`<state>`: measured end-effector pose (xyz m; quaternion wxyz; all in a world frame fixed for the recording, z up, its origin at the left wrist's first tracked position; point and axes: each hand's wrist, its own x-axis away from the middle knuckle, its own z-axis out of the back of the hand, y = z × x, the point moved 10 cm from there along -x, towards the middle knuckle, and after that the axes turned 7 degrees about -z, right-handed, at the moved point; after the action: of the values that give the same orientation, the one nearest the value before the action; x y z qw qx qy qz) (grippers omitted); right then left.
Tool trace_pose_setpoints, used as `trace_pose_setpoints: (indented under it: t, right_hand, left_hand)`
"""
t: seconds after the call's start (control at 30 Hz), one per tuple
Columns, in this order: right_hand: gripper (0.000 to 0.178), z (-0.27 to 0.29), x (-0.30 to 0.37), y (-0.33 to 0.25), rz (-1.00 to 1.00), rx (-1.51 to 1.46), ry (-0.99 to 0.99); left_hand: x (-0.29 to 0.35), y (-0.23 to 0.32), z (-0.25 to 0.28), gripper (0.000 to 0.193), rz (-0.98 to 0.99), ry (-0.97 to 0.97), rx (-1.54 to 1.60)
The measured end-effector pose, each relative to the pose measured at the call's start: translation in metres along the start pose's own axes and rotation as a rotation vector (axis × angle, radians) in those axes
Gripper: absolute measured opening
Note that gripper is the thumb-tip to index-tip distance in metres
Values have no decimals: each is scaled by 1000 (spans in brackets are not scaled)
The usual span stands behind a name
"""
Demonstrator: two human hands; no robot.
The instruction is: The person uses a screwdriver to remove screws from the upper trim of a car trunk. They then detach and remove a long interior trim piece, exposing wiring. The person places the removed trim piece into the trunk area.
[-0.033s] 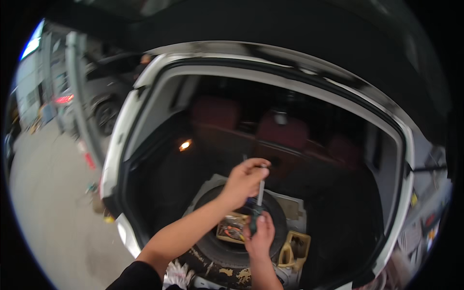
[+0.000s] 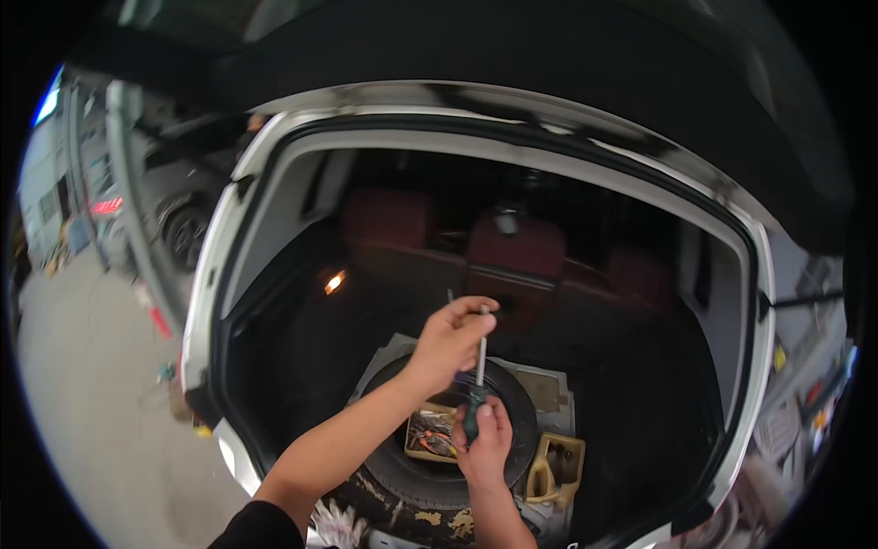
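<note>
Over the open boot of a white car, my right hand point(image 2: 485, 439) is closed round the dark green handle of a screwdriver point(image 2: 481, 361). Its metal shaft points up and away from me. At the shaft's upper end, the fingers of my left hand point(image 2: 446, 343) pinch together around the tip. A thin rod pokes out above the left knuckles and a bluish-purple bit shows below that palm; what they belong to is hidden. Beneath both hands lies a spare tyre point(image 2: 402, 471), with an open box point(image 2: 422, 454) of pliers and small tools in its middle.
Right of the tyre sits a yellowish plastic container point(image 2: 555, 471) with dark contents. A white glove point(image 2: 338, 523) lies at the near edge. Red seat backs point(image 2: 517, 245) close off the far side, and a small lamp point(image 2: 335, 282) glows on the left. The raised tailgate point(image 2: 494, 46) hangs overhead.
The whole view has shifted slightly, with the boot sitting a little further left. Both hands keep the same hold on the screwdriver.
</note>
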<state>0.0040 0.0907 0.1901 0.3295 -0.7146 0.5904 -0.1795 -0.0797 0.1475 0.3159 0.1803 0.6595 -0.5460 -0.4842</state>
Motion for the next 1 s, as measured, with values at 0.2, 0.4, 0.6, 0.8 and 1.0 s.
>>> trace_pose_setpoints:
  t: [0.2,0.4,0.6,0.8,1.0]
  right_hand:
    - [22,20,-38,-71,239,43,75]
    - [23,27,-93,-121,338,40,92]
    - [21,31,-151,-146,380,7,59]
    - [23,27,-177,-157,404,-7,15]
    - [23,29,-191,-163,410,-7,-17]
  left_hand:
    - [-53,-28,-59,26,16,-119,-120]
    - [-98,-22,-68,29,-207,-143,-746]
    - [-143,-40,-78,30,-269,-176,-866]
    - [-165,-39,-67,26,-357,-84,-835]
    - [-174,-35,-74,26,-434,-71,-936]
